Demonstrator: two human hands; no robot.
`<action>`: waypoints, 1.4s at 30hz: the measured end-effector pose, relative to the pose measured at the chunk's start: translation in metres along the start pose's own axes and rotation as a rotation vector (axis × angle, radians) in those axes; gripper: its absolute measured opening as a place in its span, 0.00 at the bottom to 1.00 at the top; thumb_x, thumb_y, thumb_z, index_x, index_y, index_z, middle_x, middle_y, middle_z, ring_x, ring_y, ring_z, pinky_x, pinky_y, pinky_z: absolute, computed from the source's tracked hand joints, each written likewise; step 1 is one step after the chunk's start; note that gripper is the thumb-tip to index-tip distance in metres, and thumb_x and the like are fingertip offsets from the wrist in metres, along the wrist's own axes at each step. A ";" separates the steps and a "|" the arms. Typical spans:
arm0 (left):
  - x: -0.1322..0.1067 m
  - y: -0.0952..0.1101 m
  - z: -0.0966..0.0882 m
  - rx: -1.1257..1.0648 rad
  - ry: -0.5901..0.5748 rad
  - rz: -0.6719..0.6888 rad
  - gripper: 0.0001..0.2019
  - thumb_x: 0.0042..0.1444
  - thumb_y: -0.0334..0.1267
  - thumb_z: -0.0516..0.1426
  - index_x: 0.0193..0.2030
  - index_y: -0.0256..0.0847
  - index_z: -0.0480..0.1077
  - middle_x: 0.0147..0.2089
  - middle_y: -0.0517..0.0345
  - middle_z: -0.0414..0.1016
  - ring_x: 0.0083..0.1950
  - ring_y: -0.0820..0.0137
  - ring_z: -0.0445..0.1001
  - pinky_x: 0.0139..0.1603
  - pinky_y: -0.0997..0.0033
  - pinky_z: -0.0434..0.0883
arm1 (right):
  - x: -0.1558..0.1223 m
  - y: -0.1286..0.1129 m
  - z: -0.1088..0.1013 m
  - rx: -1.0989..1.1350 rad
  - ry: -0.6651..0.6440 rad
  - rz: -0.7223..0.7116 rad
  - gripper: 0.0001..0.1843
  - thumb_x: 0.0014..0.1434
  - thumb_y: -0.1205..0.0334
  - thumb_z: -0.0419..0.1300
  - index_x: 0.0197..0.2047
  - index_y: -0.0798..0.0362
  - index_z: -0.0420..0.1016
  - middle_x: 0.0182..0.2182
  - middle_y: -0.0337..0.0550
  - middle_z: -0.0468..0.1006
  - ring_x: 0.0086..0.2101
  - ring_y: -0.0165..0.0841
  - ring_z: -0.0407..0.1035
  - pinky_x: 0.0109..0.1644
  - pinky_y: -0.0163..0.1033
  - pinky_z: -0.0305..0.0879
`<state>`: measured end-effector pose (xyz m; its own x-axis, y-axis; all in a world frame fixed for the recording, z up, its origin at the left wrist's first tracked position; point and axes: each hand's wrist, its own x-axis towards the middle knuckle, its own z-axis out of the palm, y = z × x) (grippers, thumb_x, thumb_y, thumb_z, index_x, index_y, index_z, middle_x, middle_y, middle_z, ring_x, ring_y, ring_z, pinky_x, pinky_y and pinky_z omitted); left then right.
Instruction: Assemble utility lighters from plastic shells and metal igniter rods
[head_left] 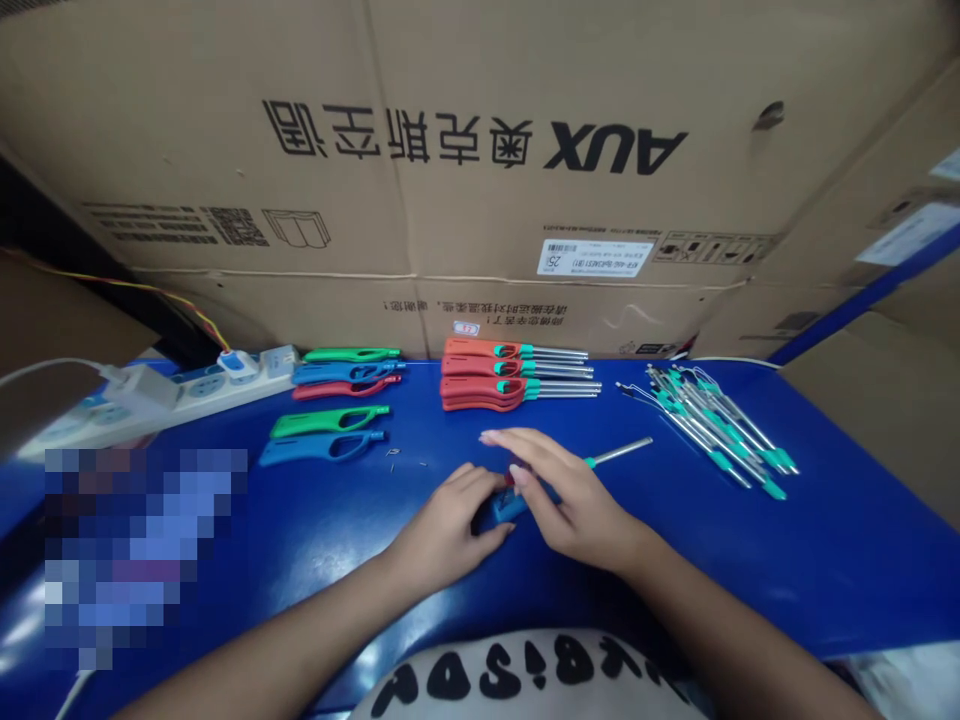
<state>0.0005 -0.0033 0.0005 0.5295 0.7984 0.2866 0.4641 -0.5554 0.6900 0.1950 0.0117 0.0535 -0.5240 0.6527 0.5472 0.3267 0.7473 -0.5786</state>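
A blue stick lighter with a metal tube lies between my hands, angled up to the right; part of its body is hidden. My left hand has thumb and fingers closed around the handle end. My right hand curls over the middle of the lighter, its thumb against it and its longer fingers reaching past. At the right thumb tip shows a small dark red part, too covered to name. The metal tube sticks out beyond my right hand.
Red and orange lighters are stacked at the back. Green, blue and red lighter handles lie left, near small metal bits. Metal tubes with green parts are heaped right. A power strip and cardboard box border the blue table.
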 end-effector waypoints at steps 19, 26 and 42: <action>0.013 -0.016 -0.046 0.253 -0.069 -0.064 0.22 0.61 0.28 0.59 0.62 0.42 0.67 0.59 0.49 0.76 0.60 0.58 0.74 0.62 0.54 0.73 | -0.038 0.098 -0.127 -0.704 0.353 0.291 0.07 0.63 0.61 0.59 0.39 0.51 0.78 0.34 0.45 0.82 0.31 0.36 0.76 0.34 0.41 0.75; 0.028 -0.031 -0.065 0.321 -0.050 -0.204 0.23 0.59 0.27 0.60 0.61 0.39 0.68 0.57 0.44 0.78 0.57 0.55 0.78 0.59 0.53 0.75 | -0.047 0.113 -0.123 -0.682 0.195 0.311 0.10 0.62 0.60 0.56 0.40 0.52 0.79 0.40 0.50 0.82 0.40 0.42 0.78 0.34 0.43 0.75; 0.035 -0.060 -0.051 0.074 0.243 -0.172 0.15 0.56 0.33 0.64 0.51 0.38 0.72 0.49 0.49 0.80 0.48 0.63 0.80 0.54 0.56 0.78 | -0.041 0.108 -0.113 -0.649 0.226 0.247 0.10 0.64 0.58 0.57 0.39 0.50 0.79 0.40 0.49 0.79 0.43 0.43 0.77 0.42 0.48 0.76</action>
<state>-0.0453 0.0702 0.0031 0.2574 0.9096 0.3261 0.5876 -0.4152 0.6945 0.3405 0.0797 0.0374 -0.2223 0.7694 0.5989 0.8520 0.4519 -0.2644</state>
